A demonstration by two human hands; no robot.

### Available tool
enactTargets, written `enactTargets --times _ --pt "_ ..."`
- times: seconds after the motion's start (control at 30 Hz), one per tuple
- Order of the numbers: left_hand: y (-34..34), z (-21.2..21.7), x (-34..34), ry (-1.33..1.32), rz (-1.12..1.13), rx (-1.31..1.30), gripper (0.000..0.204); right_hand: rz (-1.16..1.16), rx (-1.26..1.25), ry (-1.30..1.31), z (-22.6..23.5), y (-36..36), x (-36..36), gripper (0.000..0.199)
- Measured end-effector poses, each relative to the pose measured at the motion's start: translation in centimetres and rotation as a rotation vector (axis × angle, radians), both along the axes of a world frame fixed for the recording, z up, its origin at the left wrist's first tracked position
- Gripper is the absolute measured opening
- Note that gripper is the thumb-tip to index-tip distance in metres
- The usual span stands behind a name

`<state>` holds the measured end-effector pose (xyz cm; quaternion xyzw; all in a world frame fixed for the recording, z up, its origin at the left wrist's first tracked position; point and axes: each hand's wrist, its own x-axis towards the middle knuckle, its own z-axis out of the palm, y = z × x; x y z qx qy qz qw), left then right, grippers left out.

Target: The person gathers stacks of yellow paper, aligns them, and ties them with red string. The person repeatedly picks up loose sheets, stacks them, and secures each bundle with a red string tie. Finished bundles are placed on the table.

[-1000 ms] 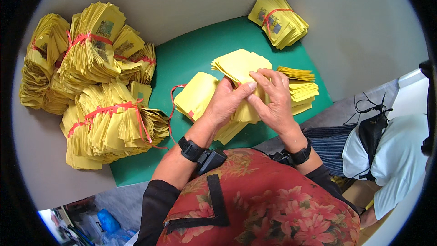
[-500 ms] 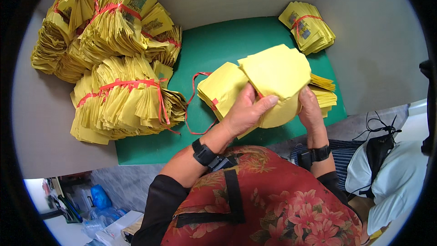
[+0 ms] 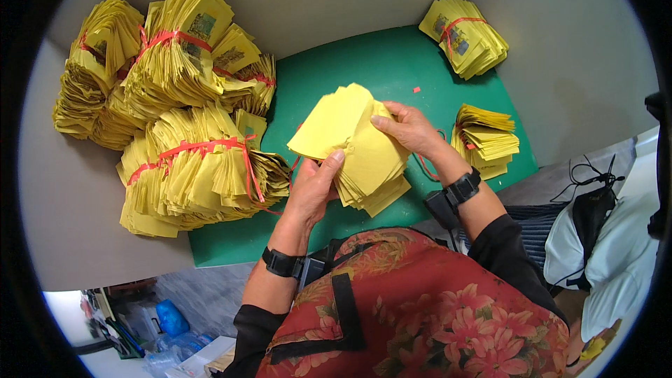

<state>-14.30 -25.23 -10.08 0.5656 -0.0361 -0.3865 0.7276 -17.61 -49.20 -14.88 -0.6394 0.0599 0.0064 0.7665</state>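
Observation:
A stack of yellow paper sheets (image 3: 350, 141) lies over the middle of the green table, with both hands on it. My left hand (image 3: 311, 185) is closed on its near left edge, thumb on top. At its far right side my right hand (image 3: 409, 129) grips the paper, thumb above and fingers partly hidden. A red plastic ribbon (image 3: 424, 166) runs out from under the stack, showing to its right and, in a short piece, to its left. Beside my right forearm is a smaller pile of folded yellow sheets (image 3: 486, 141) with a bit of red on it.
Several thick yellow paper bundles (image 3: 199, 171) tied with red ribbon are heaped at the left. One tied bundle (image 3: 465, 40) sits at the far right corner. A red scrap (image 3: 416, 89) lies on the green table top (image 3: 364, 63). Grey walls (image 3: 560, 63) enclose the table's back and sides.
The upper sheets have come down leftward onto the stack over the ribbon. My right hand has moved left to the stack's far side, uncovering the small pile and the red scrap.

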Motion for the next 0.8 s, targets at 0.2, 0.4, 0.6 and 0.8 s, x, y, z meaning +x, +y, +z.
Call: enactTargets --times 0.2,0.4,0.6,0.8 --pt "1.6 -3.1 1.0 0.001 -0.050 0.418 0.053 -0.142 -0.416 0.090 -6.7 1.1 0.9 0.063" --pt "2.6 -1.3 1.6 -0.901 -0.010 1.047 0.045 -0.249 -0.668 0.086 -5.2 2.0 0.2 0.066" --pt "-1.3 0.3 1.5 -1.731 0.018 0.695 0.033 -0.274 -0.585 0.052 -3.8 2.5 -0.7 0.060" --pt "-4.5 -6.8 2.8 -1.447 -0.415 0.966 0.053 -0.328 -0.632 0.098 -5.8 2.5 -1.6 0.056"
